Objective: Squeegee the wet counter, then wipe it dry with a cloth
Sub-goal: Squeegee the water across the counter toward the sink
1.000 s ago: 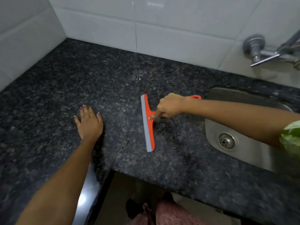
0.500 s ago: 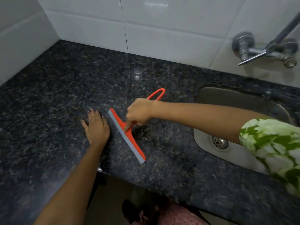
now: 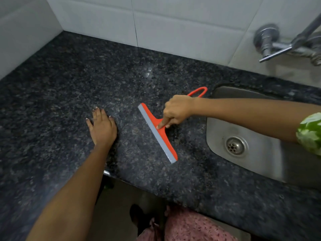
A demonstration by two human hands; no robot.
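The right hand (image 3: 178, 110) holds the orange squeegee (image 3: 157, 133). Its fingers curl round the handle, and the pointer finger (image 3: 162, 124) lies straight along the neck, with its tip pressing near the blade. The right arm reaches in from the right side, passing over the near corner of the sink (image 3: 257, 164). A green and white sleeve (image 3: 311, 133) shows at the edge.

The left hand (image 3: 102, 127) lies flat on the counter (image 3: 60, 101), palm down, with the fingers straight and a little spread. It holds nothing. The left arm comes up from the bottom left.

The squeegee sits on the counter between the two hands, close to the right one and apart from the left one. Its gray rubber strip (image 3: 156, 134) touches the dark stone and runs at a slant, from up left to down right. The loop at the end of the handle (image 3: 199, 90) sticks out behind the right hand, pointing at the sink.

A small puddle (image 3: 146, 72) shines on the counter farther back, near the white wall tiles (image 3: 173, 23). A metal tap (image 3: 284, 44) sticks out of the wall above the sink. The drain (image 3: 235, 146) is in the sink's bottom.
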